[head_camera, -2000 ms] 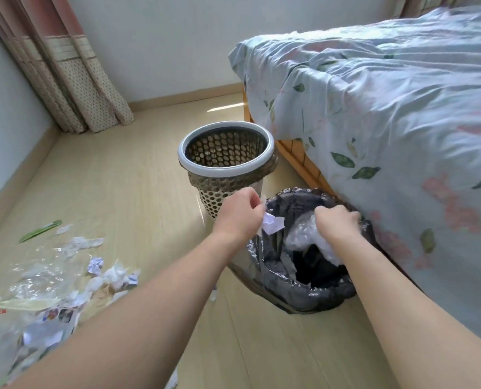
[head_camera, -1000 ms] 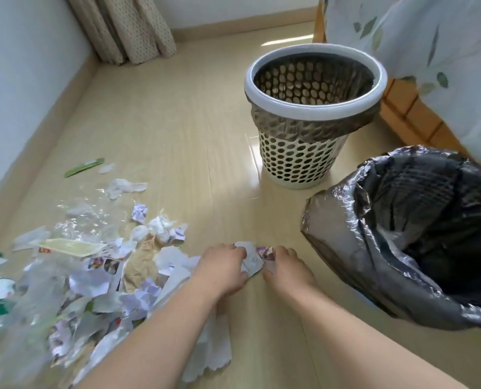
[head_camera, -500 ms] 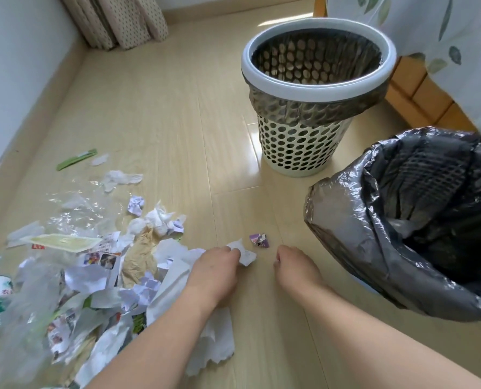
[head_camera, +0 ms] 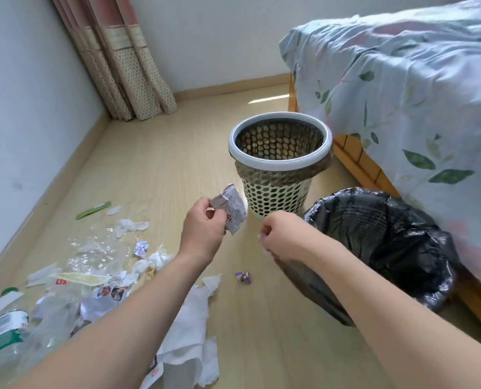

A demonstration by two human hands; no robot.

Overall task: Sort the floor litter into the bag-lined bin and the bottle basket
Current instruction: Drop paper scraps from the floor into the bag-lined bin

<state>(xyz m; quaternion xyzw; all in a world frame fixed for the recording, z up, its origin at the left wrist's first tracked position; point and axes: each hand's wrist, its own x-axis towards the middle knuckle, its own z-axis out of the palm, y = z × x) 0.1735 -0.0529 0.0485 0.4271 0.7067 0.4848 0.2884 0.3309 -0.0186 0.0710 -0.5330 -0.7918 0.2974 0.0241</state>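
Litter sorting, mid-task. The left hand pinches a crumpled printed paper between thumb and fingers, raised above the floor and short of either container. The right hand is curled, with a trace of white showing at the fingertips; whether it holds a scrap cannot be told. It hovers just beside the near rim of the bin.

Progress, as a judgement: early to middle. The bin's interior is mostly dark and its contents cannot be read. The basket, a perforated white pail standing upright beyond the bin, shows no bottle through its holes. Most litter is left on the floor at lower left.

Counts: two containers; two hands. One bottle with a green label lies at the left edge, and a green cap shows just beyond it; any further bottles cannot be made out. One small purple wad lies apart between the arms. One large white tissue lies under the left forearm. One green strip lies near the wall. The heaped scraps of paper and clear film overlap too much to count.
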